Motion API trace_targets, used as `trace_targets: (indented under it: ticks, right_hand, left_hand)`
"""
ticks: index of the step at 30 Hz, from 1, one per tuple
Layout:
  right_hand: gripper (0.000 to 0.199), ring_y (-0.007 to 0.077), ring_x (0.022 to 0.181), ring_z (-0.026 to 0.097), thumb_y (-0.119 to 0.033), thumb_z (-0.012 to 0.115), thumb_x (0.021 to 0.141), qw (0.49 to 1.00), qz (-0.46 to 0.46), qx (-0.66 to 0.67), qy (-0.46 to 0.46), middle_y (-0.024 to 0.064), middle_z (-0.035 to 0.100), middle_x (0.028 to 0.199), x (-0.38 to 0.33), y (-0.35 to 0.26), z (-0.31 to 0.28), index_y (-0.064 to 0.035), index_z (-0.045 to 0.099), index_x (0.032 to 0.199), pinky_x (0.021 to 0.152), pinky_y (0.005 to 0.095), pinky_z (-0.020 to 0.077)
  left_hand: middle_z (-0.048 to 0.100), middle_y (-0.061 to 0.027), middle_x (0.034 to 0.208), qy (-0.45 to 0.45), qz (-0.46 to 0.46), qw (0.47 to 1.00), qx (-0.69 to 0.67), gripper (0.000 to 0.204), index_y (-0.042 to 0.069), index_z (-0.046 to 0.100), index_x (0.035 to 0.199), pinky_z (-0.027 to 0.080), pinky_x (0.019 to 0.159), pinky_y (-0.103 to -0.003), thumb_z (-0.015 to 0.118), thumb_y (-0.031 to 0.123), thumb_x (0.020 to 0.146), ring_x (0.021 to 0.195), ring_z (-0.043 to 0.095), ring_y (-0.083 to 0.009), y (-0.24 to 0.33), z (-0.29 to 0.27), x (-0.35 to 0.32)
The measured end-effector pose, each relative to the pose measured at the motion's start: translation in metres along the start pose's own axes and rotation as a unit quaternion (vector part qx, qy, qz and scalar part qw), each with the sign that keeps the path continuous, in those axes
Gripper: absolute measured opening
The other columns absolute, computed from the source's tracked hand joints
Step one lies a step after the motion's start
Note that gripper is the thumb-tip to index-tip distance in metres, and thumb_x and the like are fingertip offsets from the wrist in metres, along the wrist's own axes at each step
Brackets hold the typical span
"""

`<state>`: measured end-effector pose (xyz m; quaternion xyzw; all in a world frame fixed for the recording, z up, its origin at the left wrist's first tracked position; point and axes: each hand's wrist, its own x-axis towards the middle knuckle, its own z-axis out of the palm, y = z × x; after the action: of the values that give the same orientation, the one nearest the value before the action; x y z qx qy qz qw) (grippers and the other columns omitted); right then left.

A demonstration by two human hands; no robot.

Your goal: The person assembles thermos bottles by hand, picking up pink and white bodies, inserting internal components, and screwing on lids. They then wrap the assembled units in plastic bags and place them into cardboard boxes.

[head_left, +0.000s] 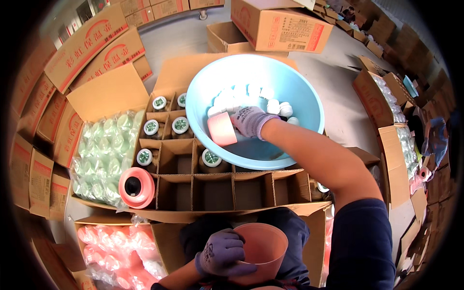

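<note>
My left hand [223, 253], in a grey-purple work glove, is closed on the rim of a pink plastic tub [266, 241] over my lap. My gloved right hand [252, 122] reaches into a light blue basin [307, 108], its fingers curled at the edge of a small pink cup [221, 129] and seemingly gripping it; the fingertips are partly hidden. White stoppers [273, 106] lie in the basin around that hand. The basin rests on a divided carton [212, 193] holding several bottles [180, 125] with white rims and green-patterned tops. A pink thermos part [137, 187] with a black centre stands at the carton's left corner.
Left of the divided carton is a box of wrapped pale green cups [104, 154]. Wrapped pink parts [121, 251] fill a box at the near left. Stacked cartons [92, 38] line the left, and another carton [285, 29] stands beyond the basin. Open boxes [386, 101] line the right.
</note>
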<state>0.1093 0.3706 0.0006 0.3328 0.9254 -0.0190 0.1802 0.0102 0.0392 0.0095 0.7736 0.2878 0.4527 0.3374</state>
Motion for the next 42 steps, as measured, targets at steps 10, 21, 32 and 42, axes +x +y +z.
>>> trace_targets:
  ticks: [10,21,32,42]
  right_hand:
    - [0.034,0.0388,0.104,0.067,-0.009,0.06,0.083,0.96,0.109,0.133,0.219,0.0242,0.067,0.112,-0.113,0.012,-0.049,-0.0047,0.063,0.117,0.092,0.0457,0.0522]
    - [0.036,0.0076,0.067,0.064,-0.008,0.059,0.098,0.551,0.206,0.771,0.244,0.0034,0.067,0.09,-0.444,-0.161,0.104,-0.001,0.057,0.134,0.058,0.0204,0.0505]
    - [0.048,0.0223,0.104,0.064,-0.015,0.062,0.094,0.562,0.06,0.685,0.459,0.0162,0.067,0.118,-0.456,-0.209,0.114,0.0072,0.054,0.136,0.095,0.0343,0.0491]
    - [0.034,0.0236,0.095,0.069,-0.017,0.063,0.096,0.653,0.122,0.624,0.412,0.0172,0.07,0.108,-0.428,-0.206,0.128,0.005,0.065,0.122,0.085,0.0336,0.0532]
  left_hand:
    - [0.056,-0.0098,0.06,0.053,0.016,0.997,0.053,0.032,0.011,0.058,0.061,0.046,0.058,-0.039,0.087,0.022,0.068,0.06,0.061,-0.0301,-0.001,0.008,-0.018]
    - [0.049,0.0061,0.066,0.431,-0.27,0.861,-0.029,0.041,0.004,0.053,0.068,0.032,0.054,-0.027,0.057,0.022,0.105,0.066,0.038,-0.0041,0.055,0.014,0.002]
    - [0.068,-0.0205,0.108,0.034,-0.207,0.939,0.273,0.045,-0.004,0.045,0.14,0.052,0.082,-0.044,0.056,0.012,0.099,0.096,0.066,-0.0403,0.051,0.045,-0.074]
    - [0.051,-0.0269,0.139,-0.175,-0.068,0.924,0.334,0.099,-0.006,0.041,0.144,0.033,0.113,-0.056,0.086,0.043,0.07,0.127,0.052,-0.0433,0.161,0.086,-0.021]
